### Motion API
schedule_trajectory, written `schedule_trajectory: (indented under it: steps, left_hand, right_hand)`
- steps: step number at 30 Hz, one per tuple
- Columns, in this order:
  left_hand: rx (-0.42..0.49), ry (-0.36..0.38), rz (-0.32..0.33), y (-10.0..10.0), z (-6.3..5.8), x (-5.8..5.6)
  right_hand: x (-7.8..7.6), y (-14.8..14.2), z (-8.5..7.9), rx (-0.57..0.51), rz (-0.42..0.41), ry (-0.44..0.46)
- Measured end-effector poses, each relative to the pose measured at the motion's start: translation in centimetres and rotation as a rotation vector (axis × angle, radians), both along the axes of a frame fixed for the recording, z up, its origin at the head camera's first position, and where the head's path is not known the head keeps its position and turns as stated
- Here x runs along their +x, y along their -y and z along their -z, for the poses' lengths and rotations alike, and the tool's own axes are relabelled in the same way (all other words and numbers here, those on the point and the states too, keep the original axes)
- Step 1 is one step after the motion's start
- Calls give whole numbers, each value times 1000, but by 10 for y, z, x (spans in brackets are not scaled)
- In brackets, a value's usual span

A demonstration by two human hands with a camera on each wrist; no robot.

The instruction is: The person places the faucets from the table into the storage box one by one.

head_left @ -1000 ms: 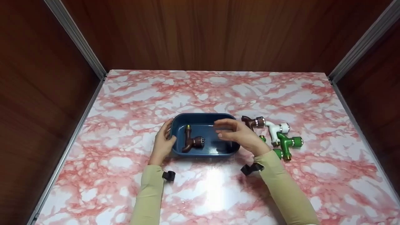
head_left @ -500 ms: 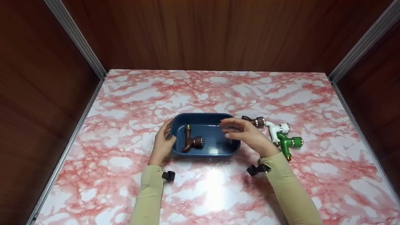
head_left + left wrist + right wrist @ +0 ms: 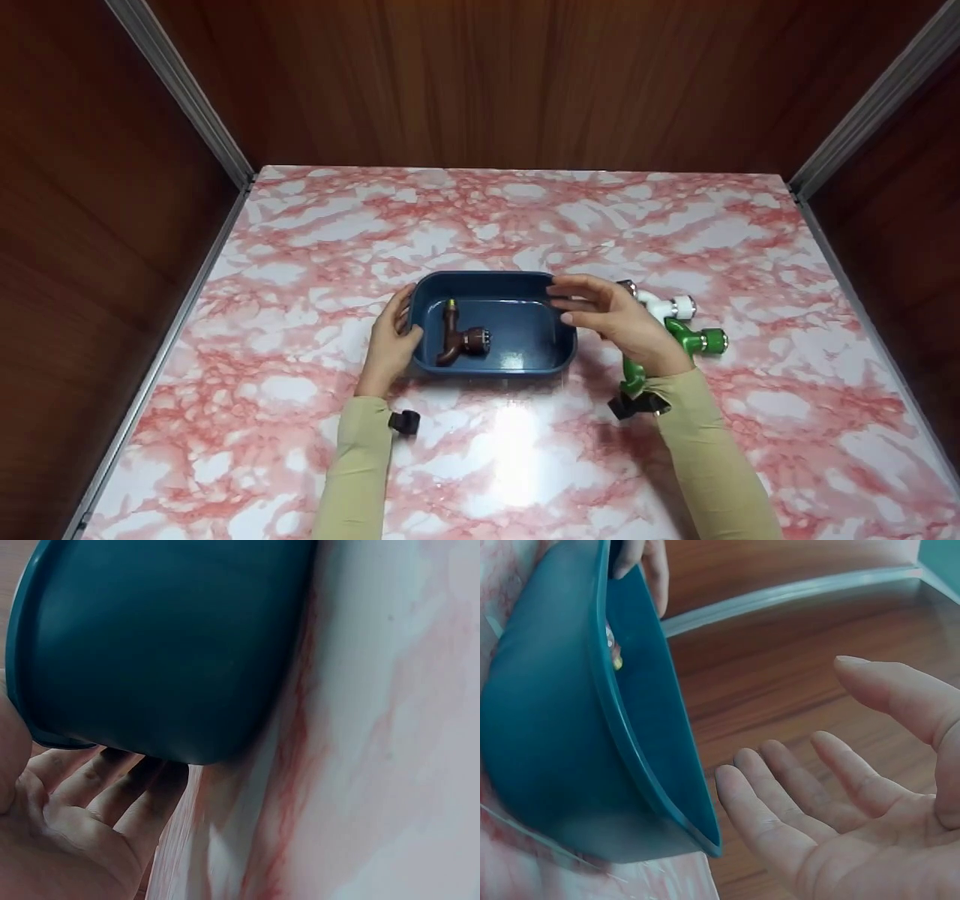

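My left hand (image 3: pixel 391 343) grips the left end of a dark blue plastic basin (image 3: pixel 517 369), thumb over the rim and fingers against the outer wall. In the left wrist view those fingers (image 3: pixel 146 817) go behind the basin wall. Inside the basin, toward its left, lies a brown tap (image 3: pixel 452 341) with a brass-coloured threaded end. My right hand (image 3: pixel 619 322) hovers at the basin's right end with fingers relaxed and holding nothing. The right wrist view shows its fingers (image 3: pixel 765 810) apart from the rim.
Right of the basin, partly behind my right hand, lie a white tap (image 3: pixel 660 306), a green tap (image 3: pixel 697 339), part of another green tap (image 3: pixel 632 375) and a brown tap's end (image 3: pixel 627 286). Wooden panels (image 3: pixel 480 82) enclose the marbled table (image 3: pixel 300 465).
My right hand has drawn rightward from over the basin to its right end, now covering more of the taps there. The left hand, basin and the tap inside have stayed put.
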State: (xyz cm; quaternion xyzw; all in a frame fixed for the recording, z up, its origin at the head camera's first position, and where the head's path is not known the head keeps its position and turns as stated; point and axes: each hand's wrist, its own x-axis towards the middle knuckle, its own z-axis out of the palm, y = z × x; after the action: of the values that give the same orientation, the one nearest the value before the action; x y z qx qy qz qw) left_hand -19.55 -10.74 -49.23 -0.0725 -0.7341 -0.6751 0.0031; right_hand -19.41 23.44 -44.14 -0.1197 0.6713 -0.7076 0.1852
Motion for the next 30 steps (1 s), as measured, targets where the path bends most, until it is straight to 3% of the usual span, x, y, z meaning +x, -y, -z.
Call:
schedule_trajectory:
  steps: [16, 30]
  left_hand:
    - [24, -27, -32, -2, 1, 0]
    - [-17, -44, -34, -3, -1, 2]
  right_hand:
    - [2, -19, -2, -19, 51, 25]
    - [3, -43, 2, -8, 62, -50]
